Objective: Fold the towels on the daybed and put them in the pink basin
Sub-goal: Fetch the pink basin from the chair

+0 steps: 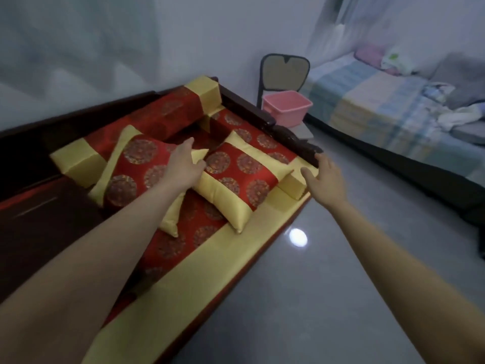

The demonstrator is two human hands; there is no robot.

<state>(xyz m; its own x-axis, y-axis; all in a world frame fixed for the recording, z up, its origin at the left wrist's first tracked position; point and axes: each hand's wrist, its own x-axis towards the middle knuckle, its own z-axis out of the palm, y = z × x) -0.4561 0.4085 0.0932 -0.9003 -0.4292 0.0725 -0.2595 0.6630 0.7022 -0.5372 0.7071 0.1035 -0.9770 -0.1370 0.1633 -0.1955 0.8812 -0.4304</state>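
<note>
The daybed (pixel 231 248) has a red and yellow patterned cushion and a dark wooden frame. Two red and yellow pillows (pixel 236 179) lie on it, with bolsters behind. No towel shows on the daybed in this view. My left hand (pixel 183 166) reaches out with straight fingers over the left pillow (pixel 133 169). My right hand (pixel 325 177) is stretched out open above the daybed's right corner, holding nothing. The pink basin (pixel 287 107) stands beyond the daybed's far end, on a low grey surface, and looks empty.
A dark folding chair (pixel 283 72) stands behind the basin by the wall. A bed with a checked cover (pixel 380 101) and loose clothes fills the right side. Glossy grey floor (pixel 315 271) runs between the daybed and the bed.
</note>
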